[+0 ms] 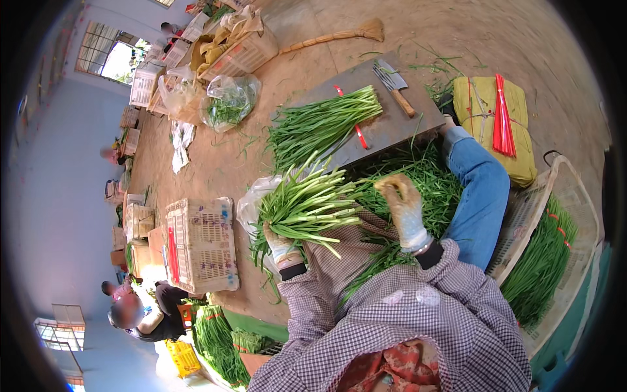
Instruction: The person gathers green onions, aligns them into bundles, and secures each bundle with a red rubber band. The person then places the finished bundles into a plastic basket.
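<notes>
My left hand [280, 245], in a soiled work glove, grips a loose bunch of garlic chives [313, 206], pale cut ends pointing right. To its right, my gloved right hand [402, 208] is raised with thumb and fingertips drawn together. A thin green strand lies close to those fingertips; whether they pinch it is unclear. Ahead, a larger chive bundle [328, 125] rests on a grey board [313, 95], across a red tie strip [361, 137]. A cleaver with a wooden handle [402, 103] lies beside it. Loose leaves [426, 191] are heaped below the board and on my lap.
At right are a yellow wrapped bundle [521, 110] with red ties [503, 122] and a plastic crate [526, 210] of tied chives [539, 269]. Another crate [203, 245] stands left. A broom [338, 36] lies on the floor. A co-worker [147, 318] sits at lower left.
</notes>
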A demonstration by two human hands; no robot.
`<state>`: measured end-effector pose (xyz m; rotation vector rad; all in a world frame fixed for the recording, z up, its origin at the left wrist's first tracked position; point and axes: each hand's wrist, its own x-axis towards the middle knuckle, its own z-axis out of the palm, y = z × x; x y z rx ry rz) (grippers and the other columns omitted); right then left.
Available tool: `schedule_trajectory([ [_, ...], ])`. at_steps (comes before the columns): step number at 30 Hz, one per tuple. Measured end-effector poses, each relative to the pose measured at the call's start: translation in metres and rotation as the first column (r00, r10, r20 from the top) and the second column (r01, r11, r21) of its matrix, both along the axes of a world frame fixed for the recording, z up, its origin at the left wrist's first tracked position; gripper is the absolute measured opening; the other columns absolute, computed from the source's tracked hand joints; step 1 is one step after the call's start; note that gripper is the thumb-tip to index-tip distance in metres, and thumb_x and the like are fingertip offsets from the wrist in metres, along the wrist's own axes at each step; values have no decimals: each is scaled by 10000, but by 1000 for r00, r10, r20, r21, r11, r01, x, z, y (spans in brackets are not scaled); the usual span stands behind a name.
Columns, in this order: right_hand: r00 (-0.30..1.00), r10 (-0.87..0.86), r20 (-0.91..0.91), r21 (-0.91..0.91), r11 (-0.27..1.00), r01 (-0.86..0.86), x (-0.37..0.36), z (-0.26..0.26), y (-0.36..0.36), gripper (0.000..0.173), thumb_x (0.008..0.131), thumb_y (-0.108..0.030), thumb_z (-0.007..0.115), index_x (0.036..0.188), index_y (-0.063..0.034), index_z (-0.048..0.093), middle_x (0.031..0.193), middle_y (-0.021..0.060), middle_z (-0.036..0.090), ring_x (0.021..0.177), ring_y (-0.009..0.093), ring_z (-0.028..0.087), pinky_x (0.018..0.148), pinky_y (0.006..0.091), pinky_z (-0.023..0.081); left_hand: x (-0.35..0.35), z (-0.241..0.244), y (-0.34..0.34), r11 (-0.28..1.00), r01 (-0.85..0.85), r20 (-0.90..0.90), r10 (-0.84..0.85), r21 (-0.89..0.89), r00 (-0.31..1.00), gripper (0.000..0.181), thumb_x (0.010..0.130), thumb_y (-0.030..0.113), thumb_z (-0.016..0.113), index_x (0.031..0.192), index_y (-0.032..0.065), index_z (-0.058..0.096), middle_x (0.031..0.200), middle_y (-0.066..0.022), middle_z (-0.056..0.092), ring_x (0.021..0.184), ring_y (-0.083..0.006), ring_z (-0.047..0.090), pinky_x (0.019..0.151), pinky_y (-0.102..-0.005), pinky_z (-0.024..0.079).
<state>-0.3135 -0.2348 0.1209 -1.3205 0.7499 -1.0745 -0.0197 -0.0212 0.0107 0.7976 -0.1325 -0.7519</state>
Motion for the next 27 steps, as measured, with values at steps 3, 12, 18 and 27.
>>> schedule_trajectory([
  [3, 998, 58, 14, 12, 998, -58, -10, 4, -1, 73, 893, -76, 604, 879, -7, 625, 866, 67, 598, 790, 155, 573, 748, 275, 478, -3, 4, -15, 986, -114, -52, 121, 124, 991, 625, 849, 464, 495, 1304, 35, 502, 1241, -203, 567, 1082, -384, 569, 937, -533, 478],
  [12, 931, 359, -67, -113, 924, -365, 17, 10, 14, 175, 823, -120, 682, 950, -4, 651, 1138, 112, 540, 1093, 250, 518, 943, 341, 432, -23, 34, -25, 995, -85, -64, 82, -45, 995, 508, 876, 435, 504, 1235, 82, 564, 1188, -149, 601, 1049, -337, 587, 910, -498, 495],
  [18, 957, 88, 278, 447, 870, -209, 13, -2, 22, 165, 888, -152, 604, 915, 2, 657, 1045, 90, 641, 968, 183, 585, 916, 313, 448, -31, 44, -33, 982, -64, -134, 40, -180, 990, 479, 895, 410, 502, 1257, 102, 556, 1141, -105, 623, 1022, -281, 597, 895, -457, 503],
  [27, 926, 356, -129, -155, 915, -373, -4, 22, 18, 225, 869, -150, 660, 1015, 12, 604, 1038, 111, 584, 885, 181, 588, 810, 287, 480, -43, 60, -41, 975, -154, -192, 122, -162, 974, 436, 888, 368, 484, 1217, 102, 587, 1108, -103, 639, 973, -288, 620, 859, -462, 530],
])
